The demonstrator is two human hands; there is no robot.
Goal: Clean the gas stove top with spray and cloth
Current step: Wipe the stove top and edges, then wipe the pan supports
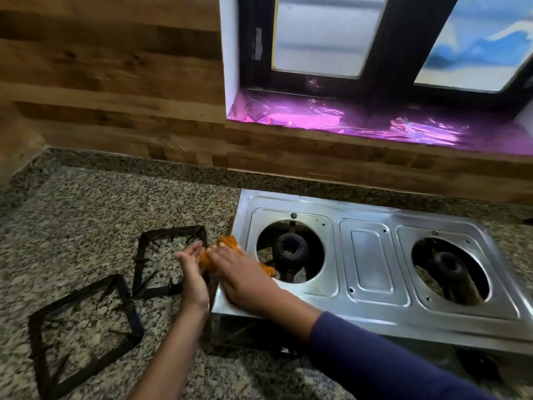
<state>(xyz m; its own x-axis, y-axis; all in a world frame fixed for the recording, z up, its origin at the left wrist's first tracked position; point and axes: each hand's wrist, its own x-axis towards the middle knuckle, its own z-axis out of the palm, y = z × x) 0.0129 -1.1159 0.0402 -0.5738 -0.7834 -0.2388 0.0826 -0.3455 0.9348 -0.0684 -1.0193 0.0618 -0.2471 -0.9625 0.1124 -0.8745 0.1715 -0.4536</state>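
The orange cloth [227, 242] lies bunched on the left edge of the stainless steel two-burner gas stove top [372, 261], just beside the round opening of the left black burner [290, 248]. The right hand [239, 272], coming out of a dark blue sleeve [375, 356], lies flat on the cloth with the fingers straight and presses it down on the metal. The left hand [191, 269] stands on its edge just off the stove's left side, fingers straight and together, and it touches the cloth from the left. The right black burner [448, 267] sits uncovered in its own opening. Two black square metal pan supports, one farther [157, 291] and one nearer [131, 310], lie on the speckled granite counter [86, 203] to the left of the stove. Behind is a wood-pattern wall [115, 82] and a window sill covered with shiny purple foil [346, 122].
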